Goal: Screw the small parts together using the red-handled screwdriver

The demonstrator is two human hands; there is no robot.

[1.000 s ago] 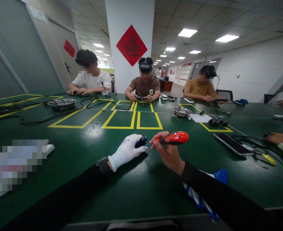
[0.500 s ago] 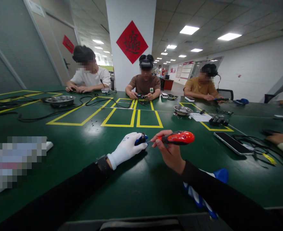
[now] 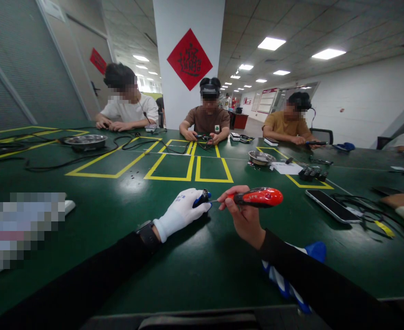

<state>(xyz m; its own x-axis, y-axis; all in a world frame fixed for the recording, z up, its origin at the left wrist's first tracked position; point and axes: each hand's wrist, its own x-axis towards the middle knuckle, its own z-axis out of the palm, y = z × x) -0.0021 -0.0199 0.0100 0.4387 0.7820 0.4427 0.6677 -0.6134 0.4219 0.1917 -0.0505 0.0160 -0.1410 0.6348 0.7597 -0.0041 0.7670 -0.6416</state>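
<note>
My left hand (image 3: 184,211), in a white glove with blue fingertips, is closed around a small dark cylindrical part (image 3: 205,196) just over the green table (image 3: 174,275). Most of that part is hidden by the glove, so its kind cannot be made out. My bare right hand (image 3: 245,217) grips a screwdriver (image 3: 261,197) with a red and black handle, held almost level. Its thin shaft points left at the dark part; whether the tip touches is too small to tell. Under my right forearm lies a blue and white glove (image 3: 313,252).
To the right are a phone (image 3: 332,206), black cables (image 3: 367,206) with a yellow tag and several black parts (image 3: 312,174). Metal bowls (image 3: 261,158) (image 3: 86,142) stand farther back. Yellow tape (image 3: 167,178) marks the table. Three people sit opposite; another person's hand is at the right edge.
My right hand and the screwdriver have shifted slightly to the right, away from the left hand. The left hand keeps its hold on the dark part.
</note>
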